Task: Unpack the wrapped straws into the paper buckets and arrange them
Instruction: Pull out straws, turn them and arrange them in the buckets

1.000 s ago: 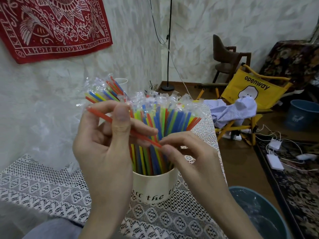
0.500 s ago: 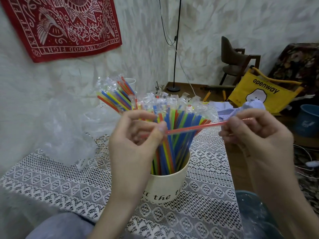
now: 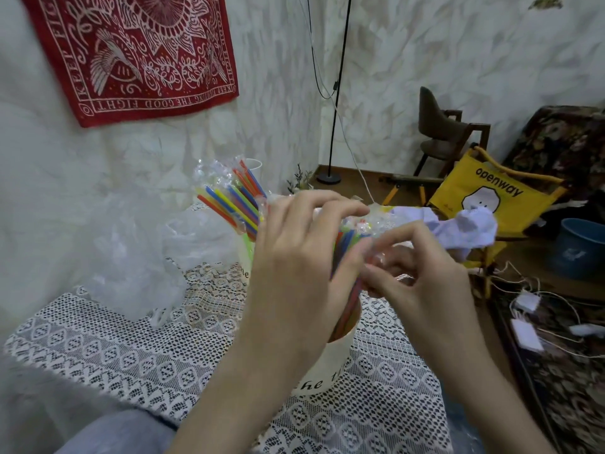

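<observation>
Both hands meet above the near bucket (image 3: 330, 365). The left hand (image 3: 294, 273) covers its straws (image 3: 347, 237), fingers loosely bent; the right hand (image 3: 415, 276) pinches a clear wrapper (image 3: 381, 253) just right of them

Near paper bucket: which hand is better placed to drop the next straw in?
Probably the left hand: it sits directly over the near paper bucket among its straws; the right hand hovers beside the rim.

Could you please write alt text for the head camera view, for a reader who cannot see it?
Two bare hands, left hand and right hand, meet over a white paper bucket of coloured plastic straws on a white lace tablecloth. The right hand's fingers pinch something small and blurred. A second bucket of wrapped straws stands behind.
</observation>
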